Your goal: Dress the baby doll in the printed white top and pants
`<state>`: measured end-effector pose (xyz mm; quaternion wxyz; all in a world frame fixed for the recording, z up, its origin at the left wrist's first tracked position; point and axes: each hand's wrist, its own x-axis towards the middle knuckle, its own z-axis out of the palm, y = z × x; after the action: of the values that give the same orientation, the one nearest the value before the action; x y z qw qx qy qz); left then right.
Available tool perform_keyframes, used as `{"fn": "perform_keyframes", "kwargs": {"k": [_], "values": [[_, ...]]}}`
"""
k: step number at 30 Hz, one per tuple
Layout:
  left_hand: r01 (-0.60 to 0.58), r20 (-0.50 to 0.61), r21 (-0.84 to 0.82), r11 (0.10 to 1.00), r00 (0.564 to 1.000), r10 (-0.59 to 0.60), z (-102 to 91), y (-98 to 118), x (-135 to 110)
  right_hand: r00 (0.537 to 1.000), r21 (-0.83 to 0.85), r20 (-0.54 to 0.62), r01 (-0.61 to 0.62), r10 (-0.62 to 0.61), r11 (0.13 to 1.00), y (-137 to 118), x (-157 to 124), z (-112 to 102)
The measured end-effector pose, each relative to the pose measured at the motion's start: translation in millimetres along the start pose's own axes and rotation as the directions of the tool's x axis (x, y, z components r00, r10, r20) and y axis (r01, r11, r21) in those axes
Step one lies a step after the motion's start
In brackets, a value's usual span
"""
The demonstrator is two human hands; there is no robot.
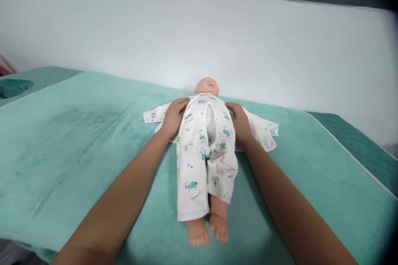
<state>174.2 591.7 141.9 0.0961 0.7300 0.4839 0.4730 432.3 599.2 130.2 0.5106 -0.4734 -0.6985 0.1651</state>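
A baby doll (210, 85) lies on its back, its head away from me and bare feet toward me. It wears white split trousers (191, 165) with a teal animal print, pulled up over the chest and open at the crotch. Under it a matching white shirt (263, 130) is spread, its sleeves out to both sides. My left hand (175, 116) is closed against the doll's left-hand side as I see it. On the opposite side my right hand (241, 121) grips it too, the fingertips partly hidden by the trousers and torso.
A teal padded sheet (93, 132) covers the table beneath the doll. Behind the head stands a white wall (186, 37) with a dark band along the top. Darker green cloth (357, 140) shows at the right edge, and a green bundle (14, 87) lies at far left.
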Motion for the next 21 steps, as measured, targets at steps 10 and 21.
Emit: {"fn": "perform_keyframes", "kwargs": {"k": [10,21], "values": [[0.112,0.012,0.253,0.961,0.993,-0.119,-17.6,29.3,-41.1,0.944,0.050,0.059,-0.328,0.325,0.943,-29.1,-41.3,-10.6],[0.503,0.135,-0.242,0.830,0.865,-0.484,-6.3,41.0,-39.1,0.865,0.234,0.252,-0.490,0.435,0.839,-31.1,-21.5,-11.4]]}}
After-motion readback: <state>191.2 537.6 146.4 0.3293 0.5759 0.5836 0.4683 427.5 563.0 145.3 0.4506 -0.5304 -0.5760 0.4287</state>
